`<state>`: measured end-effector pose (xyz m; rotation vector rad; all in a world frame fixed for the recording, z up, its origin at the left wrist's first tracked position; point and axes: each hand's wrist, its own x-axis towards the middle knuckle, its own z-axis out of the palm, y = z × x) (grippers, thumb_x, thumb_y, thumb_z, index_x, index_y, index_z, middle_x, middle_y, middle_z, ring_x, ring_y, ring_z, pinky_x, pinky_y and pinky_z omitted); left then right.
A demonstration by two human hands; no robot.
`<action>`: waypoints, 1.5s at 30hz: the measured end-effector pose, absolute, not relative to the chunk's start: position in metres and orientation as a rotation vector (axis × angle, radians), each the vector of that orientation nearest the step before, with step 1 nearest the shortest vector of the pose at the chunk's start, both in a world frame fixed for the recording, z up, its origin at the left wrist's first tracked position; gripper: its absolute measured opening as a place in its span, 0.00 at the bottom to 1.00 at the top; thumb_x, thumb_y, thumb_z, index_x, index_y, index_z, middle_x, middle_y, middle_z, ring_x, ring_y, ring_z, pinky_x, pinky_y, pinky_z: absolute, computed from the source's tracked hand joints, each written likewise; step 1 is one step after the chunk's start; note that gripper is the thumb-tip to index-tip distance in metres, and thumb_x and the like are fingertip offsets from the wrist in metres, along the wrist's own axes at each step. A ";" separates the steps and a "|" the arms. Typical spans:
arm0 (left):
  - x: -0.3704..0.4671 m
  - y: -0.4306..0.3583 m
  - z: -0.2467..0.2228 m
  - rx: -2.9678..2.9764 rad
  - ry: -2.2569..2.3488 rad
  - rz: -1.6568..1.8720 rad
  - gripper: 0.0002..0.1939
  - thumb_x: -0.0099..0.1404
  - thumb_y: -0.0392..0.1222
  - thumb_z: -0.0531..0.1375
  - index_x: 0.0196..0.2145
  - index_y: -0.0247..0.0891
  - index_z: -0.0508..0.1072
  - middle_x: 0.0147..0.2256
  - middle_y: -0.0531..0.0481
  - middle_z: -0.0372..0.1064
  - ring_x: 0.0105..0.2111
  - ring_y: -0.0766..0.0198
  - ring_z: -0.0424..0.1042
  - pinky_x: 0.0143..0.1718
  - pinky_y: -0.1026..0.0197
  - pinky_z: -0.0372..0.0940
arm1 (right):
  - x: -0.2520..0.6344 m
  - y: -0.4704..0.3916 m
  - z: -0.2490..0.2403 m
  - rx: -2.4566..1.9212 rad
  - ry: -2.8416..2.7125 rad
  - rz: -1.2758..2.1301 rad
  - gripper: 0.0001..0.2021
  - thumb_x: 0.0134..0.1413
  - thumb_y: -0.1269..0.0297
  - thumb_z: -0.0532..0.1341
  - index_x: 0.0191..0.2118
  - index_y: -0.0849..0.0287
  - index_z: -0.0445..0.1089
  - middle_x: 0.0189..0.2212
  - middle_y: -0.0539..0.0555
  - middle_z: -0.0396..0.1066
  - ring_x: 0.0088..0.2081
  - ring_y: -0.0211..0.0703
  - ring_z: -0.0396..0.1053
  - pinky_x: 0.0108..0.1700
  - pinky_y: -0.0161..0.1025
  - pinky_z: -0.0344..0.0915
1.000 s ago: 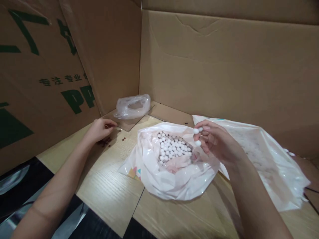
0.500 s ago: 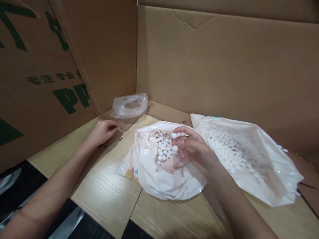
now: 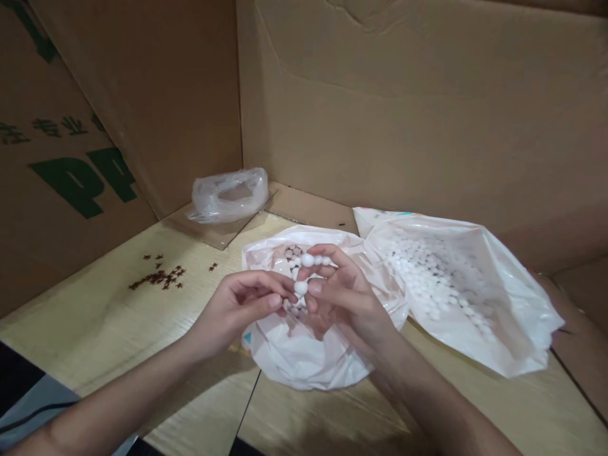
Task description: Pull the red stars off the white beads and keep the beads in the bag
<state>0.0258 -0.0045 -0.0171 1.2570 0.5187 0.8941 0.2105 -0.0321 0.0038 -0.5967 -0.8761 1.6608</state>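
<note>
My right hand (image 3: 356, 294) is closed round a short row of white beads (image 3: 316, 259). A separate round white bead (image 3: 301, 288) is pinched at its thumb and fingertips. My left hand (image 3: 247, 304) meets it from the left, thumb and forefinger pressed together close to that bead. What sits in the left fingertips is too small to make out. Below both hands lies an open white plastic bag (image 3: 308, 367) with loose white beads in it, partly hidden by the fingers. Small dark-red star-shaped pieces (image 3: 164, 277) lie scattered on the table to the left.
A second white bag (image 3: 513, 335), full of small white beads, lies to the right. A crumpled clear plastic bag (image 3: 230, 196) rests on a flat sheet at the back. Cardboard walls (image 3: 403, 114) enclose the back and left of the wooden table (image 3: 194, 405).
My left hand has come from the star-shaped pieces to the right hand, fingertips now at the bead. The right hand still holds the beads. The view has shifted a little.
</note>
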 end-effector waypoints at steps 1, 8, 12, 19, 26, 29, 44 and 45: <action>0.024 -0.005 -0.019 1.239 0.511 0.886 0.03 0.60 0.39 0.65 0.33 0.45 0.79 0.42 0.50 0.76 0.35 0.69 0.75 0.37 0.69 0.70 | 0.209 -0.033 0.003 -0.585 -0.876 1.671 0.18 0.45 0.73 0.69 0.43 0.56 0.67 0.33 0.49 0.74 0.23 0.31 0.70 0.27 0.29 0.70; 0.016 -0.008 -0.018 1.264 0.539 0.899 0.04 0.62 0.37 0.64 0.34 0.44 0.79 0.45 0.52 0.76 0.32 0.72 0.75 0.37 0.71 0.70 | 0.201 -0.036 -0.002 -0.555 -0.888 1.689 0.17 0.49 0.74 0.68 0.44 0.54 0.67 0.33 0.49 0.74 0.24 0.31 0.71 0.28 0.29 0.71; 0.018 -0.010 -0.017 1.314 0.566 0.929 0.05 0.62 0.36 0.63 0.34 0.44 0.79 0.38 0.53 0.77 0.33 0.72 0.76 0.36 0.73 0.70 | 0.200 -0.037 -0.003 -0.532 -0.874 1.717 0.16 0.50 0.75 0.68 0.44 0.54 0.67 0.34 0.48 0.73 0.25 0.30 0.71 0.28 0.28 0.72; 0.018 -0.012 -0.012 1.379 0.613 0.979 0.04 0.61 0.35 0.64 0.32 0.42 0.78 0.34 0.53 0.77 0.31 0.71 0.76 0.33 0.72 0.70 | 0.199 -0.038 -0.008 -0.545 -0.900 1.689 0.17 0.51 0.74 0.67 0.45 0.53 0.67 0.35 0.48 0.73 0.25 0.31 0.72 0.28 0.29 0.73; 0.018 -0.013 -0.006 1.388 0.651 1.019 0.04 0.60 0.31 0.64 0.30 0.38 0.78 0.38 0.51 0.77 0.37 0.71 0.77 0.37 0.75 0.69 | 0.198 -0.039 -0.009 -0.563 -0.983 1.621 0.16 0.54 0.74 0.66 0.46 0.55 0.64 0.35 0.48 0.72 0.26 0.29 0.73 0.29 0.27 0.73; 0.018 -0.013 -0.007 1.414 0.647 1.016 0.05 0.60 0.31 0.64 0.30 0.40 0.78 0.38 0.54 0.77 0.36 0.73 0.76 0.37 0.76 0.69 | 0.198 -0.040 -0.008 -0.578 -1.010 1.610 0.16 0.54 0.74 0.66 0.46 0.55 0.64 0.35 0.47 0.72 0.26 0.28 0.73 0.27 0.23 0.71; 0.018 -0.015 -0.008 1.318 0.619 0.995 0.06 0.58 0.29 0.65 0.29 0.39 0.77 0.32 0.56 0.77 0.30 0.75 0.75 0.32 0.77 0.69 | 0.197 -0.041 -0.005 -0.594 -1.065 1.613 0.15 0.54 0.77 0.66 0.44 0.54 0.65 0.34 0.46 0.72 0.27 0.27 0.74 0.27 0.20 0.69; 0.018 -0.015 -0.008 1.321 0.616 0.996 0.06 0.58 0.29 0.65 0.29 0.39 0.77 0.33 0.56 0.77 0.30 0.74 0.75 0.32 0.76 0.69 | 0.197 -0.042 -0.005 -0.590 -1.062 1.618 0.15 0.53 0.77 0.66 0.44 0.54 0.65 0.34 0.46 0.72 0.27 0.27 0.74 0.28 0.21 0.70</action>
